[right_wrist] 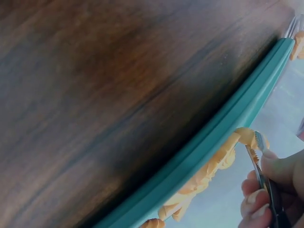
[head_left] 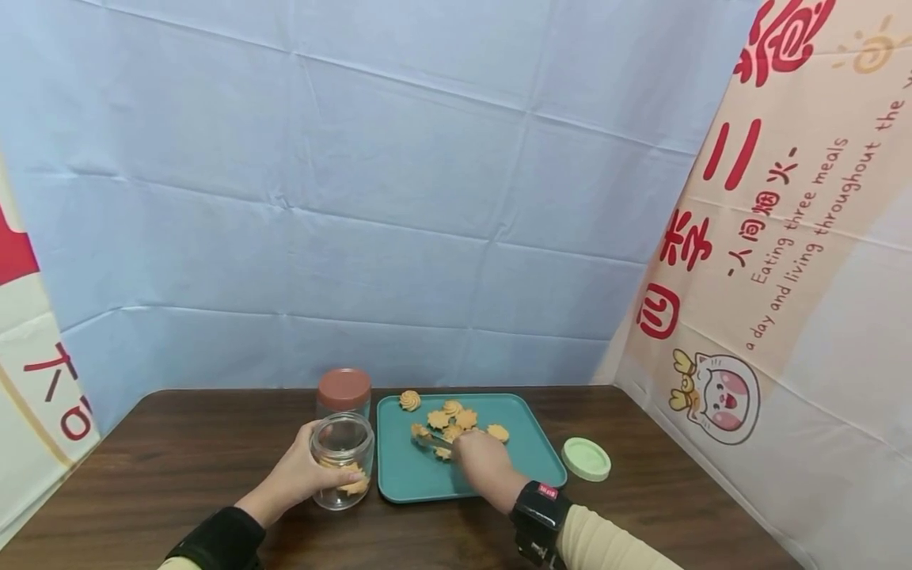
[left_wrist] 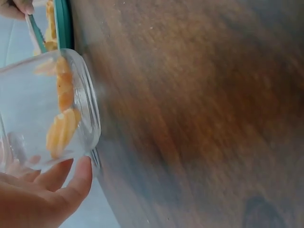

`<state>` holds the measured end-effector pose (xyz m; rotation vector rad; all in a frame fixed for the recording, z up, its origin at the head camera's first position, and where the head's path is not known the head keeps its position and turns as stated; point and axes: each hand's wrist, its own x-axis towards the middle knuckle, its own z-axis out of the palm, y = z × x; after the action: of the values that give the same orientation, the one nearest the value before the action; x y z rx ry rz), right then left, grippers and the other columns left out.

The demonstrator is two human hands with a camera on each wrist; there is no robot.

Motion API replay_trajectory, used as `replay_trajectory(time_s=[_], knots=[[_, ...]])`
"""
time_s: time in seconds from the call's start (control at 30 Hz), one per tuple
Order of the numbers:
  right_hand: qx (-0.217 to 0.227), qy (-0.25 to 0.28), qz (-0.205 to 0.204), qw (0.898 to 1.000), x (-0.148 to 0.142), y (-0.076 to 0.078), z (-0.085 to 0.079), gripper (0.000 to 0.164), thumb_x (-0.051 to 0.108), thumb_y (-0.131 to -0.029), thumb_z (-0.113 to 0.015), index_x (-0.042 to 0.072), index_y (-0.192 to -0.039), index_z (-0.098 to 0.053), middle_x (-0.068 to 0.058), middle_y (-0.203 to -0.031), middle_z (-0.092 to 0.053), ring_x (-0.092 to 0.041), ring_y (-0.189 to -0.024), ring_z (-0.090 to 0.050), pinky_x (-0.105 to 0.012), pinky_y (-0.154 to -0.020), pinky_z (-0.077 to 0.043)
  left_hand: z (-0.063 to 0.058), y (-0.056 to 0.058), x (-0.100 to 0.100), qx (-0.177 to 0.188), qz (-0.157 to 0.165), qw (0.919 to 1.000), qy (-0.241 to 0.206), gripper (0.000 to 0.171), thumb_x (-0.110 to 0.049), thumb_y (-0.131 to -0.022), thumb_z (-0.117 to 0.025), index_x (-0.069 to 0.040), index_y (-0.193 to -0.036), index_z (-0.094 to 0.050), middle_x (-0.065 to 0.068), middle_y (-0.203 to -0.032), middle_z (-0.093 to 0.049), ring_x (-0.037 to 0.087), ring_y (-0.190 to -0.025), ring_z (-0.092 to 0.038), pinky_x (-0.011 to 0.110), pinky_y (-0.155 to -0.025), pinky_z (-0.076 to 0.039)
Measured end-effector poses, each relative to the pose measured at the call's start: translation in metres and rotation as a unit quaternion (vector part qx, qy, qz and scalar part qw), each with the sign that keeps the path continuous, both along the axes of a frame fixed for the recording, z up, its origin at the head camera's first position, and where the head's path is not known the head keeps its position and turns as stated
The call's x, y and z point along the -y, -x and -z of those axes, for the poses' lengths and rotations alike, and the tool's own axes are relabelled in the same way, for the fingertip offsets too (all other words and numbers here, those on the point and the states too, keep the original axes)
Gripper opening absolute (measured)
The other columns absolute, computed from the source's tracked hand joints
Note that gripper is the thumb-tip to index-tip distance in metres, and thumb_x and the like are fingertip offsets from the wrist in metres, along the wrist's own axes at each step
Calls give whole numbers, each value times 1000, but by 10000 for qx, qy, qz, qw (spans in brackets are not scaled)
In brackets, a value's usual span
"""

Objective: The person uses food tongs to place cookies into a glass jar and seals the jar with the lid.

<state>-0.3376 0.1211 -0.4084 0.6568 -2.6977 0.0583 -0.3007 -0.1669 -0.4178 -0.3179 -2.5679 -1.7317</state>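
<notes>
My left hand [head_left: 294, 476] grips a clear, lidless jar [head_left: 340, 431] on the table; fingers and thumb lie around its side. A few swirled cookies [left_wrist: 62, 130] lie at the bottom of the jar. My right hand [head_left: 486, 467] holds small metal tongs [right_wrist: 272, 192] over the teal tray [head_left: 499, 484]. Between the tips of the tongs is a cookie [right_wrist: 246, 136], near the tray's left side. Several more flower-shaped cookies [head_left: 466, 419] lie on the tray, partly hidden by the right hand.
Behind the open jar stands another jar with a reddish-brown lid [head_left: 344, 389]. A pale green lid [head_left: 587, 459] lies right of the tray. The dark wooden table [head_left: 178, 451] ends at a light blue cloth backdrop [head_left: 214, 261], with a printed cloth [head_left: 798, 317] at the right.
</notes>
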Motion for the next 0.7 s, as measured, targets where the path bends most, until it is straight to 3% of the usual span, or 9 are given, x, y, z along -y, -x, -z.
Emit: replay_trajectory(time_s=[0.23,0.53,0.7], knots=[[17,148,32,9999,-4,-2,-6,4,9,-82,-76,10,-78,-75,3,-75,-69,-13,-69,-65,-27,-60,-54,-4,-1,2,102,18,9999,89,99,-27,-75,-84,7,-142,-19,27,-137,-43,36,-114,-53,49,-88,-49],[37,133,104,9998,-5,-9,-16,11,15,-88,-72,9,-79,-72,4,-68,-62,-12,-63,-61,-27,-54,-50,-5,0,2,134,134,9998,-88,99,-22,-77,-82,8,-145,-16,31,-138,-39,37,-114,-53,49,-88,-49],[-57,376,-108,9992,-10,-15,-19,11,13,-89,-71,9,-78,-71,5,-67,-59,-12,-63,-60,-25,-54,-47,-3,0,-1,233,133,9996,-116,99,-23,-77,-83,8,-145,-18,29,-134,-41,35,-112,-54,49,-88,-49]])
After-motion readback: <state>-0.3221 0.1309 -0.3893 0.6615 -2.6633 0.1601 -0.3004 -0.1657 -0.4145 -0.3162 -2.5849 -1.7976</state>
